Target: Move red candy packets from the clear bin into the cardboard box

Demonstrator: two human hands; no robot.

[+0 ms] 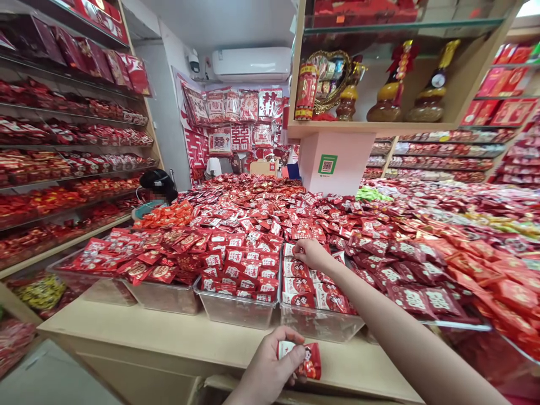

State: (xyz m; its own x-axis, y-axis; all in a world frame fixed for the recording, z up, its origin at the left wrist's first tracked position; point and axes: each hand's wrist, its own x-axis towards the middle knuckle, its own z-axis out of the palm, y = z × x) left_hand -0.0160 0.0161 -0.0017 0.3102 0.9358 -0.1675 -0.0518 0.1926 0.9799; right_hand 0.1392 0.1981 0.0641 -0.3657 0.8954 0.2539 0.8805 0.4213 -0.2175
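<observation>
The left hand (pixel 270 363) is low in front of the counter (pixel 164 329), its thumb pressed flat over a red-and-white candy packet (pixel 313 361) printed with a cartoon figure; the fingers close behind it, and whether a second packet lies underneath I cannot tell. The right hand (pixel 315 256) reaches into a clear plastic bin (pixel 320 326) of matching packets (pixel 298 285), its fingers curled together at the white end of one in the far left part; whether they grip it or only touch it, I cannot tell. Just left of that bin stands another clear bin (pixel 238 312), heaped with red packets (pixel 240 270) bearing white labels. To the right lie maroon double-happiness packets (pixel 415 301). Beyond the orange packets (pixel 166 215) at left, a person (pixel 158 184) with dark hair is partly visible
</observation>
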